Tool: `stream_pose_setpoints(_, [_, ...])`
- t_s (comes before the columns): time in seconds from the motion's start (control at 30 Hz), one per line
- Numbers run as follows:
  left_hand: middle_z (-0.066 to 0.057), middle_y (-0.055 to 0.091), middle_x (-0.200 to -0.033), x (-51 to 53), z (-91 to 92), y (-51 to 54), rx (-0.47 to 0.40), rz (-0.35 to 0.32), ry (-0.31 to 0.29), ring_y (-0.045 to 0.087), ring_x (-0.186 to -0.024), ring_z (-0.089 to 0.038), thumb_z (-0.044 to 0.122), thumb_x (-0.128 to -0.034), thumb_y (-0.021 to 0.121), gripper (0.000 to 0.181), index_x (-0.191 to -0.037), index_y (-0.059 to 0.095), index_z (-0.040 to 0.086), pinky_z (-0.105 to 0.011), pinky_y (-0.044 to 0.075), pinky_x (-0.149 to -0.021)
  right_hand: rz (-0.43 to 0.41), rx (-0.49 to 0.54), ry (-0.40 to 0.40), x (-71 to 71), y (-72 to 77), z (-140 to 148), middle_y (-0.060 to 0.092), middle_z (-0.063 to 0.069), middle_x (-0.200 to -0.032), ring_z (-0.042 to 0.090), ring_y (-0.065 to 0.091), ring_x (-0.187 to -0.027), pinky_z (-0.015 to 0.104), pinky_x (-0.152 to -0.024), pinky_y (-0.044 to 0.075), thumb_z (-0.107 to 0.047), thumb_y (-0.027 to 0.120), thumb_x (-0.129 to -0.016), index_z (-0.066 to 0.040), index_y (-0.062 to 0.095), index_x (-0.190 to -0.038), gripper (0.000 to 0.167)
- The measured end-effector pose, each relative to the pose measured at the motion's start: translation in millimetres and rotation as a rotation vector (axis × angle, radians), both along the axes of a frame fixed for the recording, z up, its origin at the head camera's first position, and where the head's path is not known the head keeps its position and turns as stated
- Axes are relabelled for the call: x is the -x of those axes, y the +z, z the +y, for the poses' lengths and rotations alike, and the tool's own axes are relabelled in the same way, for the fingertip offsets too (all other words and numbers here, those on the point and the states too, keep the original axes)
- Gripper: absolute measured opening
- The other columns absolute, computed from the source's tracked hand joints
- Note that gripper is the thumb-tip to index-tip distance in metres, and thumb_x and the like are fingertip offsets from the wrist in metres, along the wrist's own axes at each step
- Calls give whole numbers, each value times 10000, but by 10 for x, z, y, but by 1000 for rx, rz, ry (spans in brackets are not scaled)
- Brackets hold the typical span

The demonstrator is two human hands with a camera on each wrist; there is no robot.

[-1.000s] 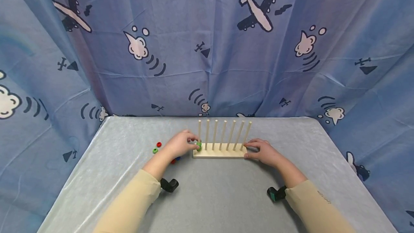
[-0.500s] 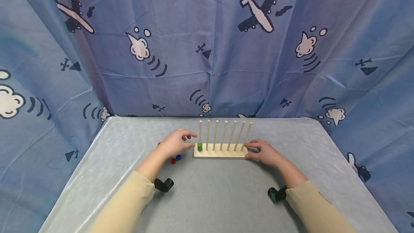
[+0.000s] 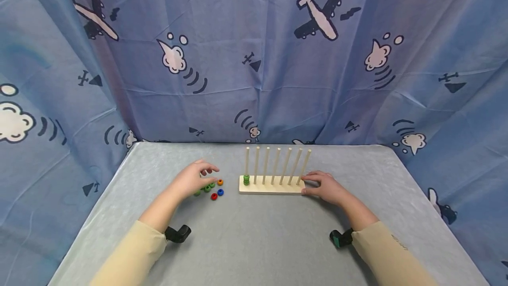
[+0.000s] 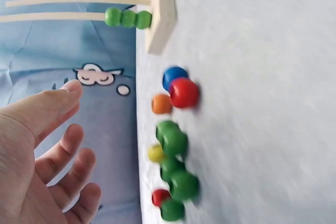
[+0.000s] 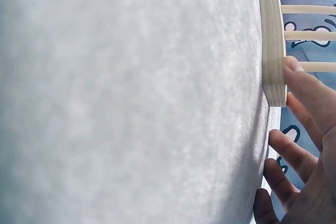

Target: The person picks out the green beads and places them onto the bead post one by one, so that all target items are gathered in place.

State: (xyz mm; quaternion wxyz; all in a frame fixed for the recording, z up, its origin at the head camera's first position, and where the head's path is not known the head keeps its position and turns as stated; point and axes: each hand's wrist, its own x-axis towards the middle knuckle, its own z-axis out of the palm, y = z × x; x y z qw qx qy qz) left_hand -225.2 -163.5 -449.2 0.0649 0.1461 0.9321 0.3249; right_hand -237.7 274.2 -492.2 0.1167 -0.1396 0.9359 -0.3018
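A pale wooden peg stand (image 3: 271,187) with a row of upright rods stands on the table. Three green beads (image 4: 128,18) are stacked at the foot of its leftmost rod. My left hand (image 3: 194,179) hovers over the loose beads with fingers parted and nothing in them; in the left wrist view the hand (image 4: 50,145) is apart from them. Beneath lie several green beads (image 4: 184,184), an orange bead (image 3: 220,182), a blue bead (image 3: 220,192), a red bead (image 3: 214,196) and a yellow bead (image 4: 156,153). My right hand (image 3: 324,187) holds the stand's right end between thumb and fingers.
A grey-white cloth covers the table (image 3: 258,242). Behind its far edge hangs a blue curtain (image 3: 222,56) printed with airplanes and clouds. Black wrist-worn devices (image 3: 178,234) stick out from both sleeves.
My left hand has let go of a green bead on the leftmost rod and moved left, back over the loose beads. The right hand stays at the stand's end.
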Motion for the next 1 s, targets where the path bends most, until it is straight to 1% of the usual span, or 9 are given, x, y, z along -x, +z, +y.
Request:
stream_pose_setpoints(0.17, [-35, 606, -1120, -94, -188, -59, 37, -9, 20, 560, -1006, -237, 249, -910, 737, 290, -1189, 716, 174, -433, 468, -826, -1, -7, 2, 5, 2, -4, 454, 256, -1436, 503, 318, -1337, 655, -1049, 284, -396, 752, -874, -50, 622, -1338, 593])
stream_pose_setpoints(0.27, [-30, 616, -1131, -138, -287, -94, 64, 0, 31, 574, -1028, -224, 247, -905, 741, 288, -1184, 717, 184, -448, 479, -849, -1, -10, 4, 7, 1, -6, 454, 257, -1435, 504, 319, -1336, 656, -1050, 282, -396, 750, -876, -51, 622, -1337, 591])
stream_pose_setpoints(0.47, [-9, 620, -1053, -209, -423, -157, 104, 17, 35, 573, -951, -193, 253, -888, 755, 288, -1165, 725, 181, -427, 477, -821, 4, -11, 3, 11, -6, -9, 451, 256, -1438, 507, 318, -1339, 659, -1052, 280, -385, 750, -880, -54, 624, -1337, 578])
stream_pose_setpoints(0.53, [-8, 624, -1027, -226, -450, -183, 115, 32, 25, 575, -922, -185, 250, -885, 755, 283, -1155, 728, 169, -425, 480, -809, 6, -12, 1, 13, -6, -8, 453, 256, -1436, 505, 322, -1337, 657, -1049, 283, -385, 751, -879, -56, 625, -1336, 578])
stream_pose_setpoints(0.7, [-1, 632, -1011, -249, -479, -260, 130, 42, 33, 585, -897, -165, 253, -878, 761, 269, -1128, 730, 158, -418, 488, -819, 2, -9, -4, 15, -3, -9, 454, 255, -1435, 506, 322, -1336, 660, -1049, 281, -388, 756, -873, -57, 628, -1334, 581])
stream_pose_setpoints(0.77, [10, 629, -992, -251, -480, -296, 131, 32, 48, 581, -886, -151, 252, -873, 768, 271, -1124, 730, 159, -406, 485, -822, -2, -13, -7, 14, -4, -9, 452, 252, -1438, 506, 320, -1339, 659, -1051, 280, -393, 756, -872, -60, 627, -1337, 586])
stream_pose_setpoints(0.9, [17, 603, -911, -243, -480, -349, 126, 23, 50, 548, -821, -136, 218, -866, 770, 262, -1113, 733, 137, -380, 463, -764, -10, -22, -16, 7, -14, -8, 448, 243, -1446, 500, 316, -1343, 654, -1052, 285, -407, 755, -870, -68, 623, -1344, 597])
stream_pose_setpoints(1.0, [21, 564, -857, -234, -477, -374, 134, 9, 55, 509, -775, -130, 213, -864, 770, 248, -1098, 739, 140, -351, 424, -714, -8, -23, -18, 0, -15, -13, 447, 240, -1446, 498, 318, -1340, 651, -1048, 290, -411, 753, -871, -69, 623, -1344, 599])
